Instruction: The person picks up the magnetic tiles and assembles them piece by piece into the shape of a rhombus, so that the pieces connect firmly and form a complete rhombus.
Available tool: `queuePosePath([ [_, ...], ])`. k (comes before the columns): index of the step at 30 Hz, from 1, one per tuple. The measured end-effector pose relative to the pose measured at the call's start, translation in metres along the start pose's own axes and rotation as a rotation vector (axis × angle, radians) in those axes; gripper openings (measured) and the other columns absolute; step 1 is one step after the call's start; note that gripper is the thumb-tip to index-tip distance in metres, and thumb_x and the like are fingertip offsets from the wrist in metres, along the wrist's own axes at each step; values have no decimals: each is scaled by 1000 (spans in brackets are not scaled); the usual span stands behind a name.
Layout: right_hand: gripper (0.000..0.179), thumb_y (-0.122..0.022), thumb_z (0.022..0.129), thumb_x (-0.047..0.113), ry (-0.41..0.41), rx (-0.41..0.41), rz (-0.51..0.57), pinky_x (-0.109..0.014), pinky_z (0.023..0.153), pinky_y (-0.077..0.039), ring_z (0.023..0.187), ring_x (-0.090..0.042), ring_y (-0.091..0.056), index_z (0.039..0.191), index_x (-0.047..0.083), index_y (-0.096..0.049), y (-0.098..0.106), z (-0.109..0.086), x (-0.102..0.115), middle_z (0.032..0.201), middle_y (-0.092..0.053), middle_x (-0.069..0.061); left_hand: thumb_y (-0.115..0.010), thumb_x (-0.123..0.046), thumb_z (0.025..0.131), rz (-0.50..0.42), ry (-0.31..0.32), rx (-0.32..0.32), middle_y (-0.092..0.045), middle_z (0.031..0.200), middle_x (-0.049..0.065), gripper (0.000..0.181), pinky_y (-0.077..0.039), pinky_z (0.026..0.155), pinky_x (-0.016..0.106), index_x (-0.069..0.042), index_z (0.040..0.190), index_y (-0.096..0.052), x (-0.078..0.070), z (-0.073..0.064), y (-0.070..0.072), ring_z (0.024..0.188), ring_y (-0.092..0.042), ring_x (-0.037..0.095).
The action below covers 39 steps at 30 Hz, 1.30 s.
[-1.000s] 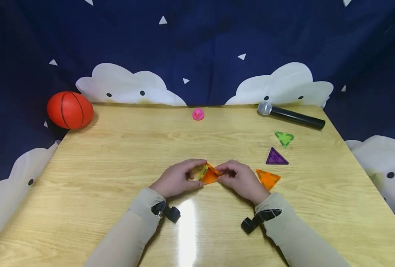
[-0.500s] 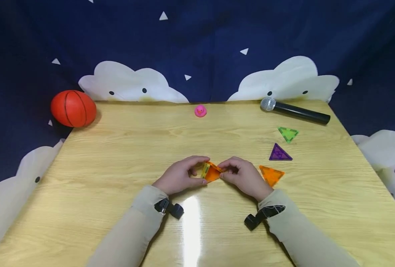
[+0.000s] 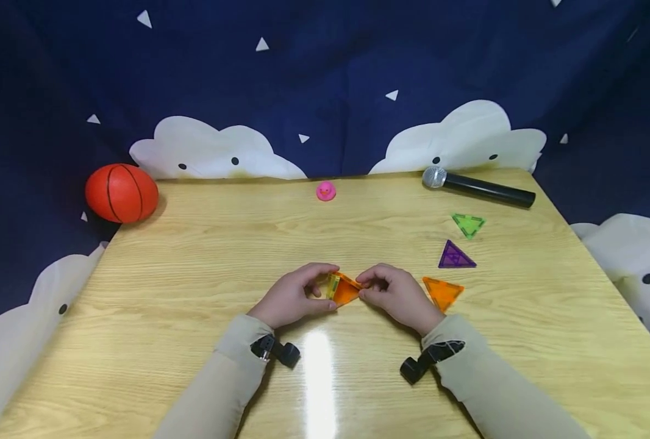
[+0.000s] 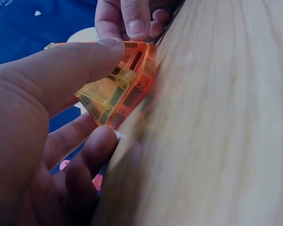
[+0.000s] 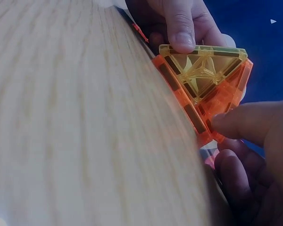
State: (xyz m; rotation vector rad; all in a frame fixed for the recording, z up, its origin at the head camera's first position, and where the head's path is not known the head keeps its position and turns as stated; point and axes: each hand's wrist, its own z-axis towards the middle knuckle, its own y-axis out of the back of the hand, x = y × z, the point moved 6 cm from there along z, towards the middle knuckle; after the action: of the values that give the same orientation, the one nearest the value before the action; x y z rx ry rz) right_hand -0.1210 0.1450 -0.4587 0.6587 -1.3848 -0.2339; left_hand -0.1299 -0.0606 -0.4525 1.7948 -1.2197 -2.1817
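In the head view, two hands meet over a small structure of see-through triangular magnetic tiles at the table's middle. My left hand [image 3: 294, 296] holds the yellow tile [image 5: 205, 70] between thumb and fingers. With thumb and fingertips, my right hand [image 3: 396, 294] pinches an upright orange tile [image 5: 228, 96]. Another orange tile [image 3: 344, 294] lies flat beneath these two, its edge showing along the tabletop in both wrist views. The yellow and orange tiles lean together, edges touching. Fingers hide part of the structure.
Right of the hands lie a loose orange triangle [image 3: 442, 293], a purple triangle [image 3: 456, 256] and a green triangle [image 3: 469, 225]. Farther back are a black microphone [image 3: 481, 188], a pink duck [image 3: 326, 191] and a red ball [image 3: 122, 193]. A dark blue curtain [image 3: 325, 79] borders the table.
The head view shifts slightly. Both hands keep their hold on the tiles at nearly the same spot, and the loose triangles stay where they were.
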Motion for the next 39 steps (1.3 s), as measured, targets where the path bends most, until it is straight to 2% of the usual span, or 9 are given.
queuePosePath([
  [10, 19, -78, 88, 18, -32, -17, 23, -28, 68, -49, 78, -18, -58, 107, 19, -73, 0, -5, -5, 87, -64, 3, -85, -29, 82, 41, -14, -16, -60, 96, -4, 67, -49, 69, 31, -21, 141, -56, 2, 4, -1, 78, -56, 12],
  [15, 19, -78, 88, 19, -40, -8, 45, -28, 69, -50, 78, -16, -59, 106, 16, -73, -4, -5, -6, 87, -66, 3, -86, -29, 81, 34, 28, -52, -60, 92, -2, 67, -48, 70, 33, -22, 141, -57, 9, 3, 5, 77, -56, 14],
  [21, 18, -79, 88, 18, -43, -16, 51, -27, 69, -50, 78, -16, -59, 105, 15, -73, -6, -4, -5, 87, -66, 4, -86, -29, 81, 20, 108, -126, -60, 90, 1, 66, -47, 70, 35, -25, 141, -57, 23, 3, 24, 78, -56, 17],
  [29, 18, -78, 88, 17, -26, -12, 83, -26, 66, -51, 77, -16, -60, 105, 11, -73, 0, -2, 0, 87, -67, 2, -84, -29, 83, 84, 138, -206, -62, 98, 2, 67, -47, 73, 35, -24, 143, -54, 43, 8, 51, 81, -56, 18],
  [34, 19, -77, 89, 14, 17, -53, 120, -26, 62, -52, 75, -19, -61, 106, 7, -72, 17, 3, 7, 88, -69, -1, -83, -29, 84, 89, 159, -245, -61, 95, 3, 66, -47, 71, 35, -23, 143, -53, 54, 10, 66, 80, -56, 19],
  [37, 20, -77, 89, 15, 45, -104, 69, -27, 65, -51, 76, -19, -61, 106, 7, -72, 34, 5, 8, 88, -68, -1, -82, -31, 85, 88, 180, -265, -62, 93, 5, 66, -47, 69, 36, -24, 144, -52, 59, 10, 74, 79, -56, 21],
  [39, 20, -76, 90, 17, 46, -133, 21, -28, 68, -50, 79, -18, -61, 107, 7, -72, 45, 4, 6, 88, -68, -1, -81, -32, 86, 88, 198, -278, -63, 103, 4, 67, -47, 70, 36, -24, 145, -51, 63, 10, 79, 80, -56, 20],
])
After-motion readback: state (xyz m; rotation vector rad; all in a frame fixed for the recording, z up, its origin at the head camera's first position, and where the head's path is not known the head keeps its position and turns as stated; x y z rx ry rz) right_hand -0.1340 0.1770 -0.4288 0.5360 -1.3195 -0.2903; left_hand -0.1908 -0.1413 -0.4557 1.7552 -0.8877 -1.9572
